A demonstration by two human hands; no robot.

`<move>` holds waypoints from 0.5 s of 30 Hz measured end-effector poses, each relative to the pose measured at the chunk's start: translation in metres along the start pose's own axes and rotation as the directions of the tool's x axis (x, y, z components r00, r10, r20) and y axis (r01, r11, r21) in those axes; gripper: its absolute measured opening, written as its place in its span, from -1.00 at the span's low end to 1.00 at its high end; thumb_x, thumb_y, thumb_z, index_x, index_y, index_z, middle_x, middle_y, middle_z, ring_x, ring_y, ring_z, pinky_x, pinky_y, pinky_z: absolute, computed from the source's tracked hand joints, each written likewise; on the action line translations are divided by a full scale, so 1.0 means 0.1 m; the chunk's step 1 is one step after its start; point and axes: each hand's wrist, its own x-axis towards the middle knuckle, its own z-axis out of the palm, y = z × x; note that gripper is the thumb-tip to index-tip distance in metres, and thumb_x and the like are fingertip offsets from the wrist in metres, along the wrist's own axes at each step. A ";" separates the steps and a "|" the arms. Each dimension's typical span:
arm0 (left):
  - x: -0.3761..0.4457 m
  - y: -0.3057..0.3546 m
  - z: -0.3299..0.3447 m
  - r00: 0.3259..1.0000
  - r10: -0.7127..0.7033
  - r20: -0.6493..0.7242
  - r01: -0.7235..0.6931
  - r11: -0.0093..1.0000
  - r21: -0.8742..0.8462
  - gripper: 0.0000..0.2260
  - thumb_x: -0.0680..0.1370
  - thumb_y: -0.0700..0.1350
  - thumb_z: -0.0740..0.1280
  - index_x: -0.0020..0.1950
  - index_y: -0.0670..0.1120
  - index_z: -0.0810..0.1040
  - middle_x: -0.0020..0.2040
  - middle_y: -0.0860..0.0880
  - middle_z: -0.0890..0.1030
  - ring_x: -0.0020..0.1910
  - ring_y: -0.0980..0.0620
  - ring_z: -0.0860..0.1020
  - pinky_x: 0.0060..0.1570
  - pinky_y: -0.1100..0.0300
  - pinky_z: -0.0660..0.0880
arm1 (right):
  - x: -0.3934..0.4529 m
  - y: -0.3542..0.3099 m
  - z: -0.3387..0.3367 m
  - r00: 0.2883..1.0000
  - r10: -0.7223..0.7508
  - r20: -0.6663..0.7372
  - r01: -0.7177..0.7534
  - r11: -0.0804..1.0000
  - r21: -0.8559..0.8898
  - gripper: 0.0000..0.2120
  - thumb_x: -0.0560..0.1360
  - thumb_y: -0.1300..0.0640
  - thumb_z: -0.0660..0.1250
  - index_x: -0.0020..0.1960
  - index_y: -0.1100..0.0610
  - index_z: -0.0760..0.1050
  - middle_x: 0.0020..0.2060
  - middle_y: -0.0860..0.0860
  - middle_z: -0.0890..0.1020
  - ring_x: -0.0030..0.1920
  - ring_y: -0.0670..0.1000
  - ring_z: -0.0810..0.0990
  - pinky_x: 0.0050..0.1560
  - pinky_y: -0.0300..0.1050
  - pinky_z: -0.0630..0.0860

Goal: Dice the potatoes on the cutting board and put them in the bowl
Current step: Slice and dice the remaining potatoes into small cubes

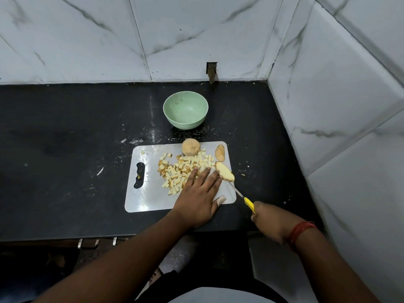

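A white cutting board (148, 193) lies on the black counter. A pile of diced potato (185, 169) covers its middle. A whole unpeeled potato (191, 146) sits at the board's far edge, with a potato slice (220, 152) to its right and another slice (225, 174) nearer. My left hand (200, 195) lies flat with straight fingers on the board, fingertips touching the dice. My right hand (271, 221) grips a yellow-handled knife (242, 196) whose tip reaches the nearer slice. The pale green bowl (185, 110) stands beyond the board and holds nothing.
Marble-tiled walls close the counter at the back and on the right (328, 106). Potato crumbs speckle the counter (65, 127) around the board. The counter's front edge runs just below the board, with drawer handles (87, 242) under it.
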 end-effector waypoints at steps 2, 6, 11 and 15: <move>0.00 0.00 0.00 1.000 0.003 -0.001 -0.003 1.000 0.003 -0.36 0.70 0.25 -0.16 0.64 -0.08 0.26 0.63 -0.11 0.27 0.63 -0.16 0.17 0.60 -0.23 0.02 | -0.03 0.03 -0.05 1.000 0.010 0.023 -0.010 1.000 -0.023 -0.96 0.65 0.16 0.09 0.04 0.12 0.29 -0.14 0.04 0.45 -0.13 0.04 0.44 -0.08 -0.14 0.41; -0.01 0.00 -0.01 1.000 0.006 -0.021 -0.006 1.000 -0.006 -0.39 0.71 0.24 -0.09 0.63 -0.09 0.28 0.62 -0.11 0.28 0.62 -0.16 0.17 0.60 -0.22 0.01 | -0.10 0.11 -0.13 0.999 0.032 -0.002 -0.031 0.995 0.099 -0.90 0.63 0.10 0.17 -0.04 0.10 0.33 -0.27 -0.02 0.43 -0.31 -0.09 0.39 -0.35 -0.27 0.29; -0.01 0.01 -0.02 0.999 0.013 -0.042 -0.014 1.000 -0.011 -0.41 0.72 0.22 -0.07 0.62 -0.08 0.29 0.62 -0.14 0.28 0.62 -0.16 0.18 0.59 -0.23 0.05 | 0.02 0.08 -0.20 0.990 0.066 -0.121 0.002 0.871 0.491 -0.87 0.62 0.07 0.16 -0.04 0.12 0.39 -0.25 0.12 0.49 -0.40 0.05 0.45 -0.44 -0.13 0.39; 0.00 0.01 -0.01 0.999 0.020 -0.045 -0.020 1.000 0.002 -0.40 0.71 0.23 -0.09 0.61 -0.08 0.31 0.61 -0.17 0.29 0.62 -0.17 0.19 0.58 -0.25 0.08 | 0.25 -0.14 -0.24 0.955 0.135 -0.263 0.046 0.812 0.582 -0.83 0.65 0.03 0.07 0.09 0.07 0.38 -0.15 0.10 0.53 -0.32 0.05 0.54 -0.42 -0.12 0.49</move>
